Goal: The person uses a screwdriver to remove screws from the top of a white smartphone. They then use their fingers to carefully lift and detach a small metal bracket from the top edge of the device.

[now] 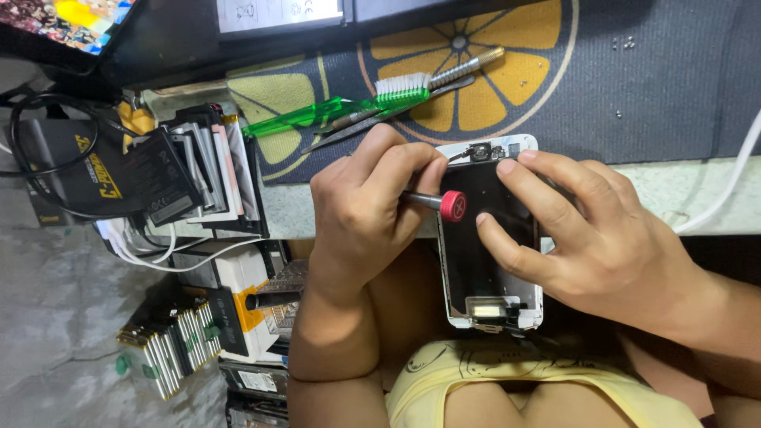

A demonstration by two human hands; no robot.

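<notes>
Right now the left hand (372,210) is clenched round a small screwdriver (432,201) with a red end cap; shaft mostly hidden inside the fingers, cap poking out toward the right hand. Right hand (602,238) is pressing down on a white phone screen assembly (490,238), back side up: index near the top edge, thumb on the dark shield, not gripping anything else.

Key geometry: the assembly sits between the two hands at the table (674,194) edge, half overhanging the lap. Its long axis runs away from the person; the screwdriver lies across that axis, near the assembly's far end by the earpiece bracket. Tip is hidden, so contact point can't be called.

Past the assembly on the dark mat (634,87): green-handled brush (349,107) and tweezers (380,119). Battery stack (198,174) off to the left.
</notes>
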